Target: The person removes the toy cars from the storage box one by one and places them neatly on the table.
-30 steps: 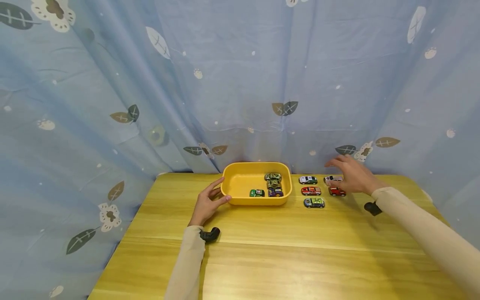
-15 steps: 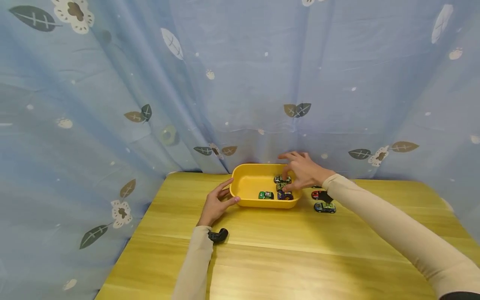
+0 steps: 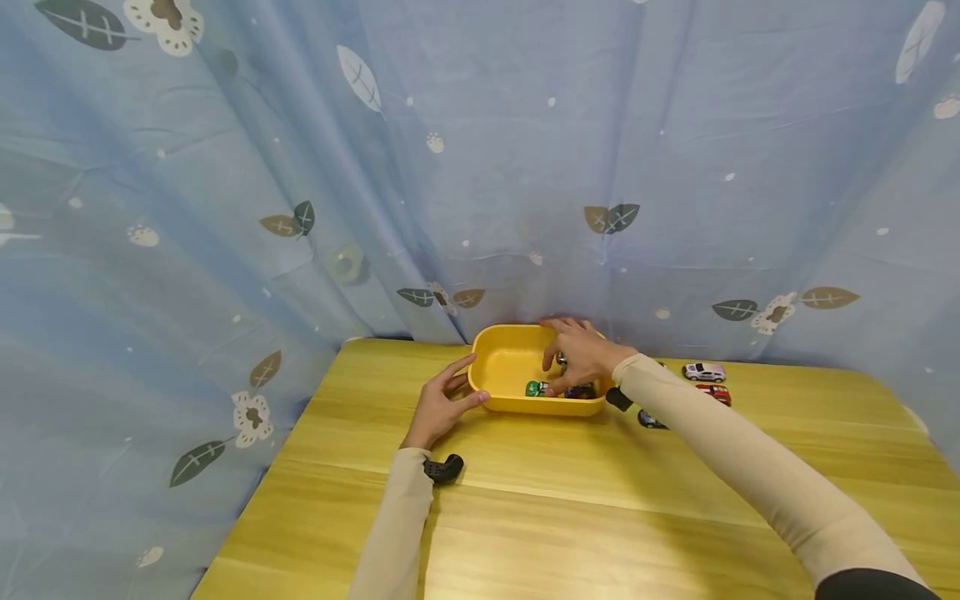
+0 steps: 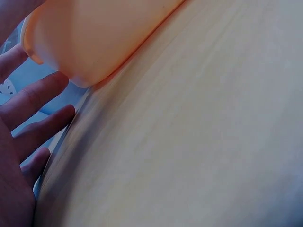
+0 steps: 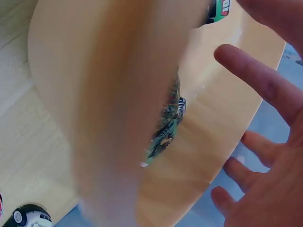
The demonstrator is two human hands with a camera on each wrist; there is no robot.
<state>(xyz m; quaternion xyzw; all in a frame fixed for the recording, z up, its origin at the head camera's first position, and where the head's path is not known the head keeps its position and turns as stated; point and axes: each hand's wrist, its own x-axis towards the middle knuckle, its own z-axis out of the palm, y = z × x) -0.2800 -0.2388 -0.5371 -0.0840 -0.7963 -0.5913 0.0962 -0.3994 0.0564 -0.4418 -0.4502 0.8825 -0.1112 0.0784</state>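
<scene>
A yellow plastic box [image 3: 502, 406] stands near the table's back edge. My left hand [image 3: 437, 410] rests against its left end, thumb and fingers extended. In the left wrist view the straight fingers [image 4: 40, 94] touch or lie close to its outer wall. My right hand [image 3: 581, 352] reaches inside, thumb and index finger apart, beside a green toy car [image 3: 536, 388]. That toy car [image 5: 220, 8] also shows past the fingertips in the right wrist view. A purple toy car [image 3: 581, 390] and camouflage-patterned cars [image 5: 165, 130] lie at the box's right end, partly hidden.
Right of the box, a white-and-purple toy car [image 3: 703, 372], a red one [image 3: 714, 392] and a blue one [image 3: 651, 419] lie on the wooden table [image 3: 540, 533]. My right sleeve hides others. A blue patterned curtain [image 3: 487, 167] hangs right behind the table.
My right hand has moved left from the cars on the table into the box, then toward the green car. My left hand stays at the box's left end. The head view has shifted slightly.
</scene>
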